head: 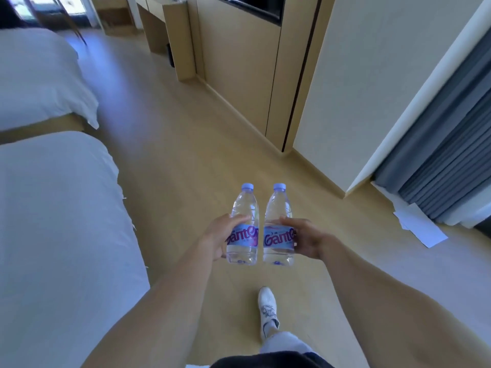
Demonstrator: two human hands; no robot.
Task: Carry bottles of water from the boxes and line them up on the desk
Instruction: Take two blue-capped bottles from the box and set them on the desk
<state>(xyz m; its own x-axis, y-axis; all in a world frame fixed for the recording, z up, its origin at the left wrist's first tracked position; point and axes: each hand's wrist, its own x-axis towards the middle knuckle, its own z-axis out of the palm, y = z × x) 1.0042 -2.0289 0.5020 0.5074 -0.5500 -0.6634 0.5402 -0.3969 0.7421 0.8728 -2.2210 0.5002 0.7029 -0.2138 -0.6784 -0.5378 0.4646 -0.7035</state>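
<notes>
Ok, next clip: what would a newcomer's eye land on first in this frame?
First, the two clear water bottles held upright side by side at centre frame, the left bottle gripped by the left hand and the right bottle by the right hand. Next, the white beds along the left edge. Then the white shoe stepping forward on the wooden floor below the bottles.

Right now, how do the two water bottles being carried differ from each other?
The left bottle is gripped by the left hand from its outer left side; the right bottle is gripped by the right hand from its outer right side. The left bottle's label is partly covered by fingers; the right bottle's shows more. Both are clear, full, blue-capped, upright and side by side over the floor.
</notes>
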